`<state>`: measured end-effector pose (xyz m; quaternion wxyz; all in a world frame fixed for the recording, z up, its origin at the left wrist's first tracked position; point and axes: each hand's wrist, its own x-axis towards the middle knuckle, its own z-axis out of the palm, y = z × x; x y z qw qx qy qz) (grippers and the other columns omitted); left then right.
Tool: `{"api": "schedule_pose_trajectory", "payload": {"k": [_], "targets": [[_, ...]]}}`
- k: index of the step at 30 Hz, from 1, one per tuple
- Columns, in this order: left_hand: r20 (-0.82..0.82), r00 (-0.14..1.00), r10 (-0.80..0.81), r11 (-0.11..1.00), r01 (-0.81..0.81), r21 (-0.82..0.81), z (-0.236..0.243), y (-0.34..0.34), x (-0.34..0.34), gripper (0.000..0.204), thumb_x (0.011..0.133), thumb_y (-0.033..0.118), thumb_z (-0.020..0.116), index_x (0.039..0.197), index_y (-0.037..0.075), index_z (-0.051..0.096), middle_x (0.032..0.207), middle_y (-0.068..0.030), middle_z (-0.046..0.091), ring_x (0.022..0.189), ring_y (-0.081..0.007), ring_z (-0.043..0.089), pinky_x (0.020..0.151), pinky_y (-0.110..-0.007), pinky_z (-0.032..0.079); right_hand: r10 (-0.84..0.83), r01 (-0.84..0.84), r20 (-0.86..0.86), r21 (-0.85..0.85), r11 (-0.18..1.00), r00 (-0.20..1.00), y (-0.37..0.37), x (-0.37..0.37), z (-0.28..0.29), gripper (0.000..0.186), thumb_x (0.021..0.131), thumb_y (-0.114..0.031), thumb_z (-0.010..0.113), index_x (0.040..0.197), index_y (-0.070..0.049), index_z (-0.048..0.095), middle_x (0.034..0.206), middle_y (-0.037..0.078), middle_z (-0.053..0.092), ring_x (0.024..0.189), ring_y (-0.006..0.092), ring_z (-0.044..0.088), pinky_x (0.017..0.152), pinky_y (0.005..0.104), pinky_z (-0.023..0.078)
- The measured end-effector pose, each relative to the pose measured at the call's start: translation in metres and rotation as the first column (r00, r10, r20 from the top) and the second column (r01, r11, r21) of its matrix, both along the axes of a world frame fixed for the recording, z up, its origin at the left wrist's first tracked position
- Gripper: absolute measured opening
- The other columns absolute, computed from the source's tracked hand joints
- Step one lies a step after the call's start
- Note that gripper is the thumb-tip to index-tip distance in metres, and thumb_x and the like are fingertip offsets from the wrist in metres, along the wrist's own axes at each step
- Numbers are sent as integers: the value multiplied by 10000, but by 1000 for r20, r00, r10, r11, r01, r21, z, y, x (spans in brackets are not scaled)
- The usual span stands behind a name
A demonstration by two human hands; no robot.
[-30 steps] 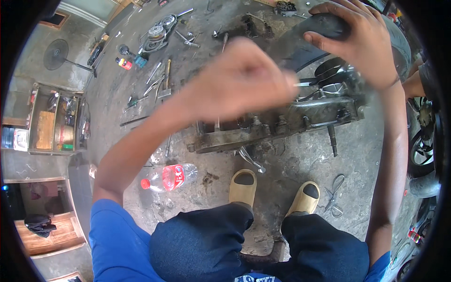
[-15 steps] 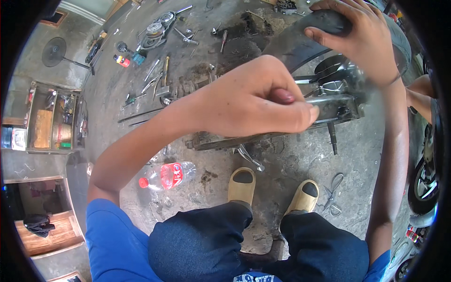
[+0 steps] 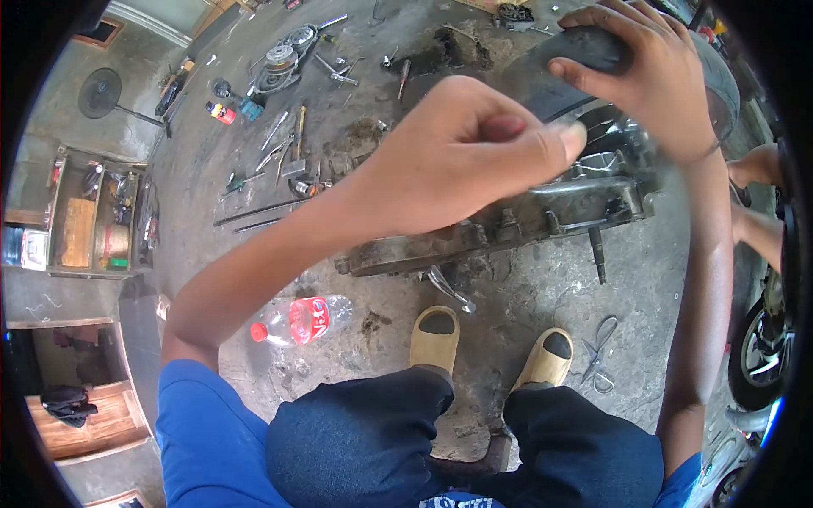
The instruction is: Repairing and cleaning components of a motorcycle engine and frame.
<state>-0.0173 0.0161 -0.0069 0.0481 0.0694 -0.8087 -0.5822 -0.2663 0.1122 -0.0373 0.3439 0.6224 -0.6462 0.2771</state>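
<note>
Engine case point(image 3: 508, 233), long and oily, lies crosswise on the stained floor point(image 3: 508, 296) in front of the person, with a dark tire point(image 3: 542, 72) just beyond its right half. The left hand point(image 3: 487, 152) hangs above the case, narrow, its fingers curled into a fist and its thumb stretched to the right over the knuckles' side; whether anything is held inside cannot be told. The left forearm slants up from the lower left, elbow bent outward. The right hand point(image 3: 644, 72) is wide, laid over the top of the tire, thumb set apart to the left and fingers reaching away; its forearm runs nearly straight up the right side, a thin dark band point(image 3: 710, 154) at the wrist.

A shaft point(image 3: 598, 254) sticks out of the case toward the person. Nearer lie a plastic bottle point(image 3: 309, 322) on its side and a pair of scissors point(image 3: 599, 360), with 2 tan sandals point(image 3: 434, 339) between them. Farther off are a hammer point(image 3: 300, 144), a screwdriver point(image 3: 404, 80) and, at far left, a fan point(image 3: 100, 93).
</note>
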Motion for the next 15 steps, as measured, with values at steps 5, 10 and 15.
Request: {"api": "schedule_pose_trajectory", "payload": {"k": [5, 10, 15], "targets": [[-161, 939, 305, 887, -219, 405, -8, 0, -3, 442, 959, 315, 603, 586, 139, 443, 539, 72, 364, 439, -46, 274, 438, -213, 224, -12, 12, 7, -28, 1000, 1000, 4, -2, 6, 427, 695, -528, 766, 854, -133, 734, 836, 8, 660, 807, 202, 597, 822, 349, 427], [-304, 863, 404, 819, -193, 540, -22, -10, -24, 401, 961, 311, 599, 624, 137, 468, 558, 59, 376, 463, -44, 280, 445, -219, 240, 16, -15, 27, -44, 999, 1000, -3, 4, 3, 426, 696, -532, 764, 847, -135, 733, 828, 5, 658, 802, 198, 594, 815, 345, 427], [-113, 936, 332, 861, -252, 443, -4, -12, 2, 375, 957, 291, 595, 647, 131, 458, 567, 53, 378, 497, -44, 301, 478, -214, 274, 16, -13, 71, -41, 999, 997, 3, 4, -2, 425, 697, -535, 763, 841, -136, 732, 822, 4, 657, 799, 196, 592, 809, 342, 428]]}}
